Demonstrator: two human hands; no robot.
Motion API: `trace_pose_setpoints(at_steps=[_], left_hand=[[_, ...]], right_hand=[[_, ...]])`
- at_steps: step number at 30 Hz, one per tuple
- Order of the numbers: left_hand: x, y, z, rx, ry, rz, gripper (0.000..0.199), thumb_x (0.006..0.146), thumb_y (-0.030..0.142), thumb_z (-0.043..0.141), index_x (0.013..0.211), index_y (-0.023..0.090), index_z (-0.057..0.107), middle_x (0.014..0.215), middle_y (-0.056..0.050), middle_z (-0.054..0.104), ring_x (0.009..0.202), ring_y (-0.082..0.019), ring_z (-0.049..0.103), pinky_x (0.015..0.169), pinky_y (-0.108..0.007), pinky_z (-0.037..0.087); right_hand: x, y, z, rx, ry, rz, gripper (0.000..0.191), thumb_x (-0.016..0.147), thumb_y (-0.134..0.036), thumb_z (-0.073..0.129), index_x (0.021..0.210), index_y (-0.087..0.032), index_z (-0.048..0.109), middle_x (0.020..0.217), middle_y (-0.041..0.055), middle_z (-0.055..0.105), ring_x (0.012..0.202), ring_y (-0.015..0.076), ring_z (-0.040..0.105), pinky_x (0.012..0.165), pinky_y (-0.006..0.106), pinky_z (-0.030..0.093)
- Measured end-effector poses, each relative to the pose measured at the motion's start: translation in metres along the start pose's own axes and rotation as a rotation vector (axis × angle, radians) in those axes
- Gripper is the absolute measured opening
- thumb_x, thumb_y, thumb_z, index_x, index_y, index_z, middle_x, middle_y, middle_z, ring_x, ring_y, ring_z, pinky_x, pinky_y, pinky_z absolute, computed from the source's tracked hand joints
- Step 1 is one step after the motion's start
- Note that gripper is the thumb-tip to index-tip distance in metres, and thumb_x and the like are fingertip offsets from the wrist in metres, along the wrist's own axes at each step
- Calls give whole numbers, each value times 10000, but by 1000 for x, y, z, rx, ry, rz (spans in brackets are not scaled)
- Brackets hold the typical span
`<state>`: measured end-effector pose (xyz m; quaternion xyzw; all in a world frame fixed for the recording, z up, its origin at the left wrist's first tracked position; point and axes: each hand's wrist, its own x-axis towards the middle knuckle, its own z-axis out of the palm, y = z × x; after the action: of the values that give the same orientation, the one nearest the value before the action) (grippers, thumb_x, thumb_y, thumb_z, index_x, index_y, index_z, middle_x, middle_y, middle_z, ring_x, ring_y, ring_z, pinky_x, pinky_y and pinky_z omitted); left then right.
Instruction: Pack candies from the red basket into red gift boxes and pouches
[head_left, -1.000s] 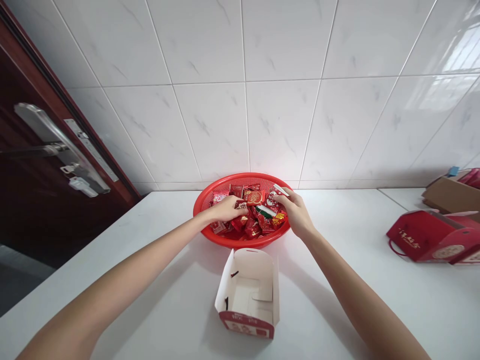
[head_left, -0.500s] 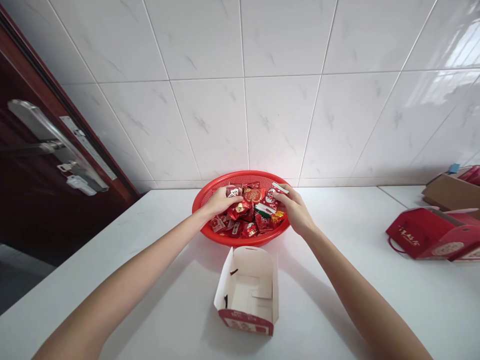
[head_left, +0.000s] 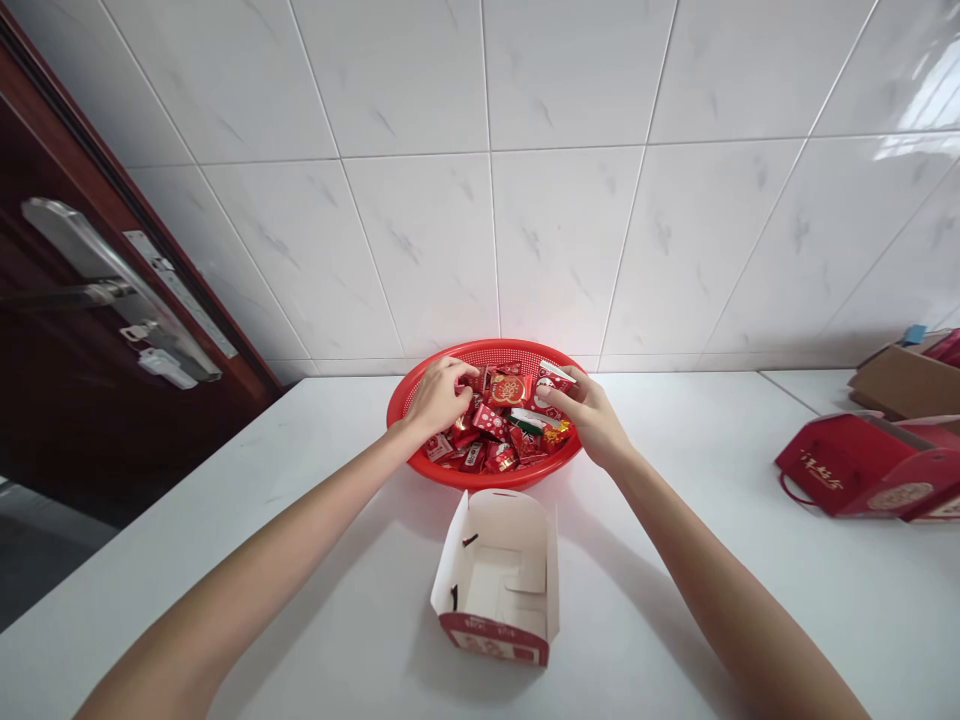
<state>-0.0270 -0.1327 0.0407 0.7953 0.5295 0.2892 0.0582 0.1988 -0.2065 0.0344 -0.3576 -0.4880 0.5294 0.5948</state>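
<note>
A red plastic colander holds a heap of red wrapped candies. My left hand is in the left side of the heap, fingers curled down and closed; what they grip, if anything, is hidden. Over the right side, my right hand has its thumb against a red-and-white candy packet, with its fingers behind it. In front of the colander stands an open box, white inside and red on its near face. Two small dark pieces show on its left inner wall.
At the right of the white counter lie red gift boxes with a cord handle. Behind them is a brown cardboard box. A tiled wall rises at the back, and a dark red door with keys stands left.
My left hand has turned and curled its fingers, drawing back slightly from the middle of the heap. Candies there have shifted, showing a dotted red one. My right hand has barely moved.
</note>
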Motion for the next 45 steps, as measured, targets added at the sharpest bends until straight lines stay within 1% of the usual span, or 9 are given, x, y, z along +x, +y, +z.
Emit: trace_pose_setpoints(at_steps=[4,8,19,24,30,35,38,42,45], left_hand=[[-6,10,2,81,-254,135,287,867,311,604,1090,193,742,1199,-106,689,1038,-286,687,899,-382,546],[-7,11,4,82,-494,153,453,800,307,704,1238,191,698,1244,-117,713,1207,-336,635,1014,-416,500],[-4,18,-5,-776,-143,99,501,750,393,784,1184,166,679,1297,-108,698,1166,-281,665,1000,-405,535],[-10,39,-9,-876,-174,101,515,740,341,820,1200,168,667,1243,-105,710,1119,-270,679,947,-390,565],[-10,27,-31,-780,-336,103,522,756,375,796,1223,179,674,1163,-92,731,976,-243,710,862,-374,585],[-3,-7,-38,-250,-619,87,279,752,254,678,1007,190,769,1075,-61,774,981,-255,706,853,-332,553],[-2,-16,-37,62,-764,141,415,673,80,599,1013,223,791,1104,-27,776,1018,-242,696,838,-280,521],[-2,-16,-42,292,-783,143,641,622,-28,521,1141,245,778,1194,-25,751,1110,-241,664,851,-248,487],[-1,-10,-46,418,-852,155,540,653,-4,552,1070,239,794,1124,-50,747,1047,-254,664,780,-258,471]], right_hand=[[0,-1,1,6,23,-9,421,642,-398,893,947,-223,661,908,27,772,867,240,728,801,388,601],[0,-2,1,7,10,-20,471,594,-387,920,963,-229,672,926,35,782,884,256,733,825,422,610],[1,-2,0,57,-20,-36,379,694,-439,873,990,-232,758,1032,43,795,993,275,727,916,435,570],[-2,-2,0,75,-136,1,402,721,-431,872,1065,-259,754,1092,42,781,1018,267,716,889,416,572],[-1,1,0,79,-157,4,342,740,-387,857,1027,-240,744,1042,51,775,996,257,712,857,397,576],[-1,0,3,102,-86,55,264,725,-353,822,947,-241,734,899,15,739,850,223,679,728,345,562],[-1,2,2,55,-105,47,189,745,-328,799,889,-235,719,863,5,716,827,204,651,718,327,543],[-1,5,1,21,-120,20,170,771,-318,784,899,-236,708,854,2,691,827,200,632,712,325,527],[-1,6,1,7,-118,17,176,779,-313,777,922,-239,705,823,-8,665,805,195,626,713,330,520]])
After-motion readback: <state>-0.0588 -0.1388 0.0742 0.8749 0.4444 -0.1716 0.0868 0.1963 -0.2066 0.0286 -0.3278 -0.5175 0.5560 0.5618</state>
